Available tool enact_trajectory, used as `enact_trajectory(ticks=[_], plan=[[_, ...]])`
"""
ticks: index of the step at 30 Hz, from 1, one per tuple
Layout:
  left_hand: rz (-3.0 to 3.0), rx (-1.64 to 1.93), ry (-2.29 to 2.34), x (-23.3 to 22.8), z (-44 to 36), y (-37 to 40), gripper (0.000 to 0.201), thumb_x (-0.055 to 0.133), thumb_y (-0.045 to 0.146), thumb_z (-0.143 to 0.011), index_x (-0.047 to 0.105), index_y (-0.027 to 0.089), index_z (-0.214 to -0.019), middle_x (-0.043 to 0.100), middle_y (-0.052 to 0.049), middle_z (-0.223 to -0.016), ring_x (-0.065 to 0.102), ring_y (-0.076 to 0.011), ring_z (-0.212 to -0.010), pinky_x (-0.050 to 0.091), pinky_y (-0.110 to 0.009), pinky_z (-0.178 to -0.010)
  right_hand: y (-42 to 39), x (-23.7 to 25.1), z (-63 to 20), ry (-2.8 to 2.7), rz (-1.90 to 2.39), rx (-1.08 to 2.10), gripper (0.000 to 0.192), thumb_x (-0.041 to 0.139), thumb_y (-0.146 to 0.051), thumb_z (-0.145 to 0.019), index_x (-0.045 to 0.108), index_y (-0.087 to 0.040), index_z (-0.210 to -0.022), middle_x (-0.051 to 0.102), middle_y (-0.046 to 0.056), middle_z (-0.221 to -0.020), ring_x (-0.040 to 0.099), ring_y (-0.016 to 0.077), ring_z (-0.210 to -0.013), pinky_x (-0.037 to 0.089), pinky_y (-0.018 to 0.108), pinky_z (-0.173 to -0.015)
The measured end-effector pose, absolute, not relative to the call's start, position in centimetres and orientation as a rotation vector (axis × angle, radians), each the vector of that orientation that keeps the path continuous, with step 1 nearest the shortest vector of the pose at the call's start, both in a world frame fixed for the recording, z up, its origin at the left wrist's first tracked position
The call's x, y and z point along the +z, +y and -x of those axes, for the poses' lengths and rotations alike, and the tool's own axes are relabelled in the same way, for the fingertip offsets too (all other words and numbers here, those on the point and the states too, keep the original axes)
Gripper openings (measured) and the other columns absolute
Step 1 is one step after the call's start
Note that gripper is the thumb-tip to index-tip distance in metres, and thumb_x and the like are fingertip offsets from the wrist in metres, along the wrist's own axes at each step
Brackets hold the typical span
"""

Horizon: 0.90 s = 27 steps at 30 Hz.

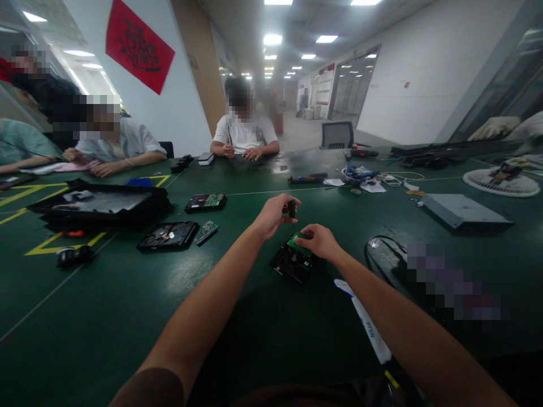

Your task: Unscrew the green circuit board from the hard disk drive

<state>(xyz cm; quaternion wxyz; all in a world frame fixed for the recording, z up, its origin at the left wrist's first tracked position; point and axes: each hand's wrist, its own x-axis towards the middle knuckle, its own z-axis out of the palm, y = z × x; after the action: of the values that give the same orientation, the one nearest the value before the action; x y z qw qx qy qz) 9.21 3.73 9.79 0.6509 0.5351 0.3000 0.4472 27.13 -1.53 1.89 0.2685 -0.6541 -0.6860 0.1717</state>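
Hard drive (292,262), black and lying flat on the green table (127,316), sits directly under the person's right hand (319,241), whose fingers are pinched together on the green circuit board (299,244) at the drive's far edge. That forearm comes in from the lower right, wrist bent downward. The left hand (274,213) is raised just above and to the left of that grip, fingertips closed around a small dark part (290,208) held clear of the table; its forearm stretches in from the lower left.

Just this side of the right forearm a white-handled tool (363,323) lies on the table, partly hidden by the arm. Well left of the pinched board lie an opened drive (168,236) with a loose green board (206,231) beside it, another board-up drive (206,202) farther out, and a black tray (99,203). Right of the grip, a grey flat box (464,210) rests, with a tangle of white cable (392,178) beyond it.

Across the table a person in a white shirt (245,134) sits with hands together; more people sit along the left side. The table carries yellow tape lines. Behind hangs a red banner (138,46) on a white wall, and a long corridor runs back under ceiling lights.
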Motion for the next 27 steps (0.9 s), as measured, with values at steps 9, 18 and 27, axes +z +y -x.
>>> enact_trajectory(ticks=[9,18,27], plan=[[-1.151,1.074,0.585,9.25,-9.81,3.74,0.024,0.06,0.038,-0.088,0.065,0.016,-0.094,0.068,-0.008,-0.086,0.068,-0.0203,-0.082,0.061,-0.032,-0.066,-1.26,1.61,-27.15,-1.85,1.779,0.457,0.036,0.081,-0.048,-0.08,0.075,-0.019,-0.101,0.077,0.007,-0.103,0.071,0.0212,-0.092,0.051,0.029,-0.076],[-1.352,1.08,0.623,9.46,-9.69,3.42,0.028,0.068,0.044,-0.088,0.071,0.016,-0.092,0.063,-0.007,-0.09,0.061,-0.0179,-0.085,0.057,-0.025,-0.062,-1.33,1.57,-27.15,-1.842,1.781,0.473,0.036,0.08,-0.048,-0.081,0.076,-0.019,-0.101,0.077,0.008,-0.103,0.07,0.0208,-0.09,0.05,0.028,-0.074],[-1.235,0.989,0.58,9.49,-9.56,3.42,0.025,0.063,0.037,-0.091,0.069,0.015,-0.102,0.066,-0.009,-0.089,0.065,-0.0208,-0.087,0.06,-0.03,-0.065,-1.21,1.5,-27.24,-1.856,1.776,0.456,0.035,0.08,-0.049,-0.081,0.076,-0.02,-0.099,0.077,0.006,-0.101,0.07,0.0202,-0.09,0.049,0.028,-0.074]])
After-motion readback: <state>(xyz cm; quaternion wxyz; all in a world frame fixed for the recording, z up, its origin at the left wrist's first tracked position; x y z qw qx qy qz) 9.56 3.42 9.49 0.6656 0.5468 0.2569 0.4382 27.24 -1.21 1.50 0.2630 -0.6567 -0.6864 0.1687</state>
